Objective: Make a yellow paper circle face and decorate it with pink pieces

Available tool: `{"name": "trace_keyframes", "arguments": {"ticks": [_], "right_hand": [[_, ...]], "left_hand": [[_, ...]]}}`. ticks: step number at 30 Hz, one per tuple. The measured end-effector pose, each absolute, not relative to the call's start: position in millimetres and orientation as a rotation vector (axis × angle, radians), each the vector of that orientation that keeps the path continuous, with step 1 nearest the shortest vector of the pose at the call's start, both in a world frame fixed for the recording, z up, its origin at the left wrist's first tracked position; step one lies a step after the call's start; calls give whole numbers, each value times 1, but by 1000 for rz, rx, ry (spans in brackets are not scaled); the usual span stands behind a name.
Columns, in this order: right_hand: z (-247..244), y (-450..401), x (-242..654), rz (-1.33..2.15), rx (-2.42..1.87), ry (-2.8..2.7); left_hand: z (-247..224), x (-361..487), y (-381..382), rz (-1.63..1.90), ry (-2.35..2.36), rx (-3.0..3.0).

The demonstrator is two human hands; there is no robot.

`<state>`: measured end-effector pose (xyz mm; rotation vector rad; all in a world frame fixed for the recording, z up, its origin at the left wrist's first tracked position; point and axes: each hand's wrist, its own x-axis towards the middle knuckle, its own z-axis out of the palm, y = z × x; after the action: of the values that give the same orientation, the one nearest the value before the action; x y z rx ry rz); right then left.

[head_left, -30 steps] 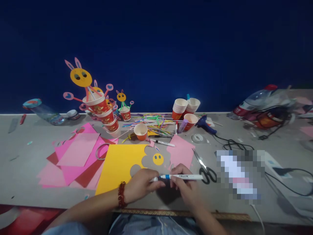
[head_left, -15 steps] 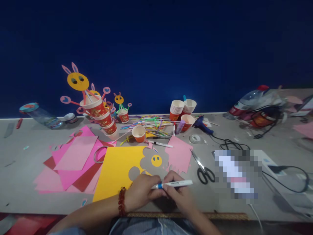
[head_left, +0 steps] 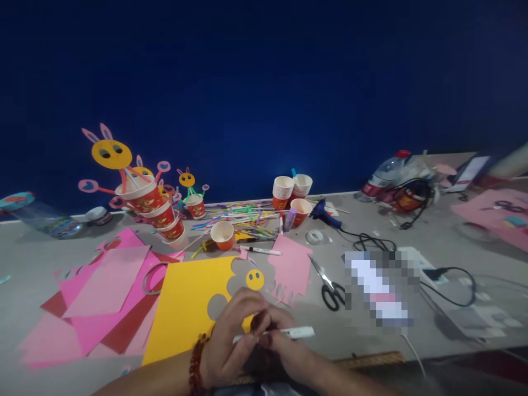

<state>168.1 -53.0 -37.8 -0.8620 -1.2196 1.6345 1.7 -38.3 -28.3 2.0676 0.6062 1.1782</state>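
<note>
Marker (head_left: 302, 332), white, head view: held between both hands at the yellow sheet's (head_left: 192, 297) near right side. Left hand (head_left: 231, 333) fingers closed round its left end; right hand (head_left: 286, 338) fingers pinch the barrel.

Containers: stacked red cups (head_left: 143, 199) beyond sheet's far left corner, yellow-faced figure (head_left: 111, 154) standing in top one. Small cup (head_left: 196, 208) behind sheet, another figure (head_left: 187, 180) in it. Single cup (head_left: 222, 236) just beyond sheet's far edge. Nested cups (head_left: 282, 193) farther back, right of sheet; blue-tipped pen (head_left: 294, 173) beside them, in or behind the next stack (head_left: 302, 186), can't tell.

Hidden: marker's middle, behind fingers. Clear jar (head_left: 47, 220), far left of sheet, cut off by frame; contents unclear. Pixelated patch (head_left: 377, 289) right of sheet masks whatever lies there.
</note>
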Motion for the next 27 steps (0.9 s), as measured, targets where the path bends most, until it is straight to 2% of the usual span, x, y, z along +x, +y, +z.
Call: {"name": "trace_keyframes", "arguments": {"ticks": [10, 14, 16, 18, 20, 23, 27], "right_hand": [[-44, -50, 162, 1465, -822, -1117], [-31, -22, 189, 1492, -860, -1498], [-22, 0, 217, 1252, -854, -1835], [-16, 24, 248, 806, -936, -2109], [-16, 48, 275, 503, -1065, -2363], [-22, 81, 291, 288, -1146, -2662], [-27, 118, 271, 176, -907, -2795]], "left_hand": [[-29, 19, -43, 1082, 605, 1857], [-42, 6, -20, 1023, 785, 1766], [-49, -10, -9, 1094, 952, 1792], [-55, -25, 0, 1059, 1167, 1921], [-59, -37, 5, 979, 1233, 2059], [-61, -38, 8, 828, 1204, 2260], [-64, -24, 9, 726, 1203, 2422]]}}
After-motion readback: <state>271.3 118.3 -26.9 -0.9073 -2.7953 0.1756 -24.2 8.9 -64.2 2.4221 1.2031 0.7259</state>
